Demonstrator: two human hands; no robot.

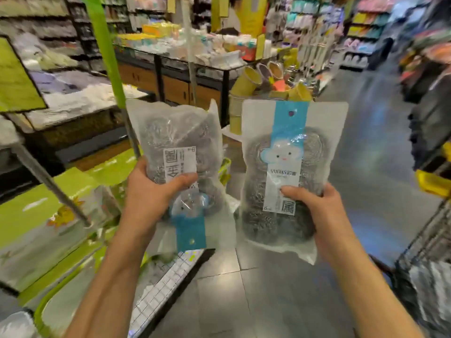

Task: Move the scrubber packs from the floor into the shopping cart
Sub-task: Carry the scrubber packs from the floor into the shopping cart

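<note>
Holding one scrubber pack in each hand, we stand in a shop aisle with both packs raised off the floor (256, 289). Our left hand (146, 193) is clamped on the left scrubber pack (178, 152), thumb pressed across its white label; this pack hangs upside down, its blue header strip pointing toward six o'clock. Our right hand (324, 211) grips the right scrubber pack (285, 172) near its lower right edge, thumb on the label, blue strip upright toward twelve o'clock. The two packs sit just beside each other, not touching as far as we can tell. A wire shopping cart (424, 252) appears at four o'clock, blurred. We judge the carrying step is underway: we should swing both packs toward that cart, keep the grips firm on the slippery plastic, and lower them inside the basket rather than tossing them.
</note>
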